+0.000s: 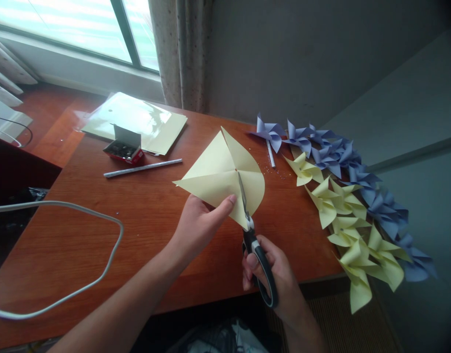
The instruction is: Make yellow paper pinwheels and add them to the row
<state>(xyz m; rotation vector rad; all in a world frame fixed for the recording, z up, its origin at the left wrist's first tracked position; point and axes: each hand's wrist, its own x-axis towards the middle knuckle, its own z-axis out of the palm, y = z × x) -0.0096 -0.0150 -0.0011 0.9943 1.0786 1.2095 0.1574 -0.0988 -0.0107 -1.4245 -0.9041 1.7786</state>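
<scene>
A pale yellow sheet of paper (211, 162), slit from its corners toward the middle, is held above the table. My left hand (201, 220) grips its near edge, the thumb on top and the other fingers hidden underneath. In my right hand (275, 269) is a pair of scissors (260, 264) with black and grey handles, my fingers through the loops. The blades lie along the near right part of the paper, their tips close to a small mark at its centre. The blades look nearly closed.
Finished yellow pinwheels (352, 233) and purple pinwheels (328, 152) line the table's right side. Behind on the left are a stack of yellow paper (137, 117), a small open box (124, 149) and a paper stick (142, 168). A white cable (115, 245) loops at the left.
</scene>
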